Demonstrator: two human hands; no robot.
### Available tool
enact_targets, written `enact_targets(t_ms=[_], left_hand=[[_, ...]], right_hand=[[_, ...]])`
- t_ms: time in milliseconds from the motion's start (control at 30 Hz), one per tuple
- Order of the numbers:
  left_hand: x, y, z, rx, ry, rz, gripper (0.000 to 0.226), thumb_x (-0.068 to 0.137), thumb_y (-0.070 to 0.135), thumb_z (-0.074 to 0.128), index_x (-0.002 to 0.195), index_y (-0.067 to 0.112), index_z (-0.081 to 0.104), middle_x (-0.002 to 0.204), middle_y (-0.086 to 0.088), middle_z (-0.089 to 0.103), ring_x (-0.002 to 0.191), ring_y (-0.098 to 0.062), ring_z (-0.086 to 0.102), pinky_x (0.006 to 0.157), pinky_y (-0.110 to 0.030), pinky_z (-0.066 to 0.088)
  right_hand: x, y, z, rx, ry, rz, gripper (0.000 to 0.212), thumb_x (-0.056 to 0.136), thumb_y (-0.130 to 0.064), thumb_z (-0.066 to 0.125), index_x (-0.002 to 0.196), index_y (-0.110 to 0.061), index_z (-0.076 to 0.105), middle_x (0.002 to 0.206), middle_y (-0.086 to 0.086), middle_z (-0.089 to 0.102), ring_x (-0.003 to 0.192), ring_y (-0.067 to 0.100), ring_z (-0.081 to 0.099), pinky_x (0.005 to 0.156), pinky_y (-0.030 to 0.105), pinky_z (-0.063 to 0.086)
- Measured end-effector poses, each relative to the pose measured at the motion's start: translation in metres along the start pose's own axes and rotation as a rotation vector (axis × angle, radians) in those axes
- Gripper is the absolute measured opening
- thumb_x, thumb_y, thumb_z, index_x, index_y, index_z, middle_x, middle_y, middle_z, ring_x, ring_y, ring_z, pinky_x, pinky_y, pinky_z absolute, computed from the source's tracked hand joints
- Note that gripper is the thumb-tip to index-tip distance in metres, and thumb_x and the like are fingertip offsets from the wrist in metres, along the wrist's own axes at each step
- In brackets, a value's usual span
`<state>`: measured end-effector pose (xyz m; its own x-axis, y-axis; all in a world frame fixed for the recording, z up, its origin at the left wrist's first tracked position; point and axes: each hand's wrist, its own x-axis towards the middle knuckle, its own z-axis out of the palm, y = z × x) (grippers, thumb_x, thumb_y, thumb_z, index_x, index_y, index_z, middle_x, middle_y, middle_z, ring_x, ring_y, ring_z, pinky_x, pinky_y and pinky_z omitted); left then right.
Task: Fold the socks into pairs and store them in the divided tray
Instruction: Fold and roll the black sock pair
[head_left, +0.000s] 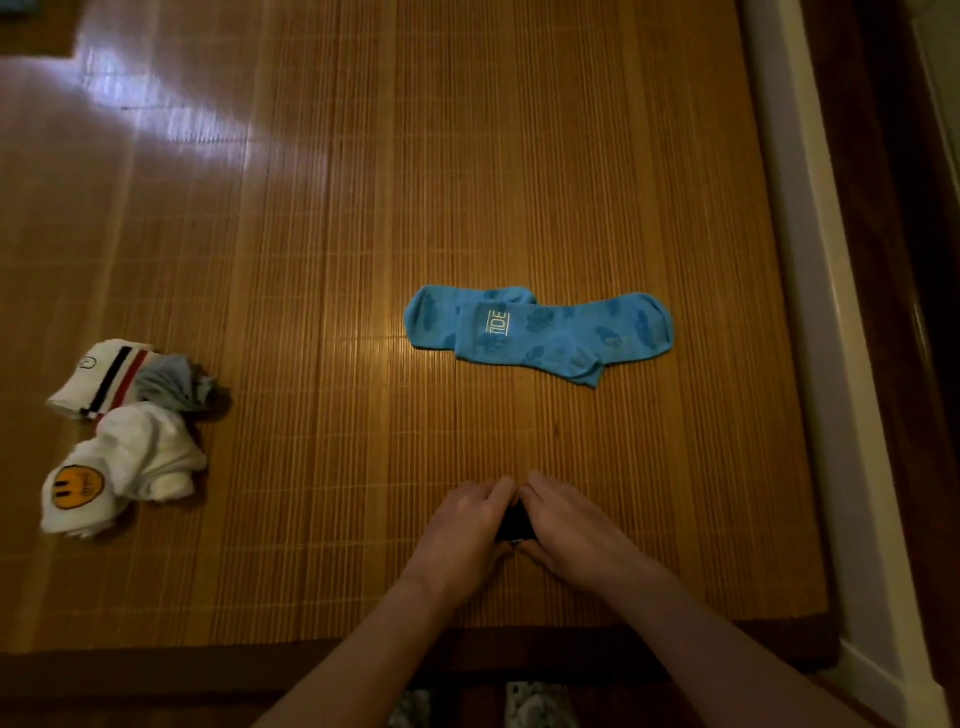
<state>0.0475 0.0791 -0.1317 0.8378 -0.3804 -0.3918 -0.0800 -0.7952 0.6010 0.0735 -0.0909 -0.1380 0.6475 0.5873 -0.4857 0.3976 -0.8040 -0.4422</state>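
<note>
The main risk is that the dark bundle (514, 522) springs open once the hands let go. It is small and tightly pressed, and a rolled sock that is not tucked into its own cuff tends to unroll. A second risk is carrying it: no divided tray shows in this view, so the bundle has to travel out of sight, and a loose grip on the way could drop one half. The bundle also sits close to the near edge of the bamboo mat (363, 208), where a slip could push it off.

The left hand (467, 525) and the right hand (566, 525) are together, fingertips almost meeting, fingers curled round the bundle from either side. Only a dark sliver shows between them; it is probably a black sock pair, though the light is too dim to be sure.

The blue socks (540, 332) lie flat and overlapped further up the mat, untouched. Well off to the left lie a striped white sock (98, 379), a grey sock (174, 382) and a white sock with a smiley face (119, 473), heaped together.
</note>
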Motion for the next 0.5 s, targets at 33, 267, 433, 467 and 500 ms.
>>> enact_targets(t_ms=[33,267,433,467,500], left_hand=[[0.001,0.002,-0.001,0.002,-0.013,-0.021,0.042,0.089,0.019,0.073,0.121,0.028,0.047,0.125,0.003,0.060,0.115,-0.013,0.056,0.100,-0.028,0.047],[0.010,0.012,-0.018,0.013,-0.181,-0.088,0.045,0.088,0.021,0.073,0.130,0.021,0.057,0.131,0.000,0.060,0.118,-0.016,0.059,0.100,-0.026,0.046],[0.008,0.017,-0.025,0.071,-0.276,-0.100,0.039,0.090,0.024,0.071,0.126,0.017,0.057,0.123,-0.002,0.063,0.111,-0.019,0.061,0.097,-0.031,0.050],[0.007,0.015,-0.029,0.063,-0.271,-0.104,0.040,0.090,0.023,0.070,0.126,0.017,0.056,0.122,-0.002,0.064,0.109,-0.019,0.062,0.095,-0.031,0.051],[0.006,0.012,-0.035,0.049,-0.259,-0.110,0.039,0.090,0.023,0.070,0.126,0.017,0.056,0.119,-0.002,0.065,0.107,-0.018,0.063,0.094,-0.030,0.052]], right_hand=[[0.002,0.000,-0.004,-0.011,-0.026,0.008,0.040,0.093,-0.028,0.064,0.129,-0.017,0.051,0.120,0.000,0.050,0.109,0.015,0.051,0.100,0.031,0.042],[-0.001,-0.010,-0.031,-0.022,-0.153,0.022,0.042,0.083,-0.024,0.075,0.120,-0.018,0.056,0.118,0.000,0.056,0.108,0.018,0.054,0.100,0.036,0.046],[-0.004,-0.016,-0.046,-0.031,-0.135,-0.053,0.031,0.085,-0.026,0.072,0.111,-0.018,0.058,0.111,-0.001,0.057,0.100,0.016,0.054,0.092,0.029,0.045],[0.000,-0.020,-0.051,-0.028,-0.130,-0.073,0.029,0.085,-0.027,0.071,0.110,-0.018,0.058,0.110,-0.001,0.057,0.099,0.016,0.054,0.091,0.029,0.044],[0.004,-0.024,-0.056,-0.032,-0.123,-0.094,0.029,0.085,-0.027,0.071,0.109,-0.017,0.059,0.109,-0.001,0.057,0.098,0.016,0.054,0.092,0.030,0.045]])
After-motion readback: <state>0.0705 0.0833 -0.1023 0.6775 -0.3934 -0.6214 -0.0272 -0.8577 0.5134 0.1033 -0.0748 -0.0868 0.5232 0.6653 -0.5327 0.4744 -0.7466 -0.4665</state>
